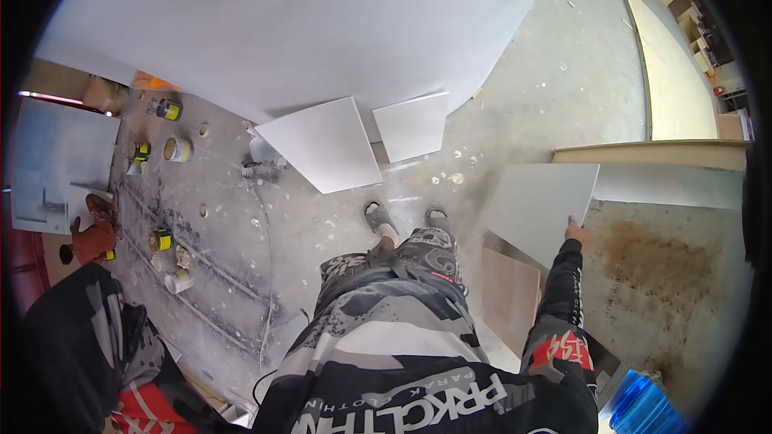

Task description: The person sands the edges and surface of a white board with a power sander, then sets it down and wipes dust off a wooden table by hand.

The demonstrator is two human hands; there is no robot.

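My right hand (577, 231) is at the right edge of a light grey panel (539, 205), its fingers closed over that edge. The panel stands tilted to the right of my feet, next to a brown-stained board (659, 273). My left sleeve (96, 329) shows at the lower left, but the hand itself is out of sight. Ahead of my feet, two white panels (326, 145) (412, 124) lean against a large white surface (281, 24).
Several paint cans (178, 149) stand on the stained floor (233, 249) at the left. Beyond them is a person in orange-brown clothing (95, 239). A blue plastic bottle (643, 406) is at the lower right. A pale board (671, 72) lies at the upper right.
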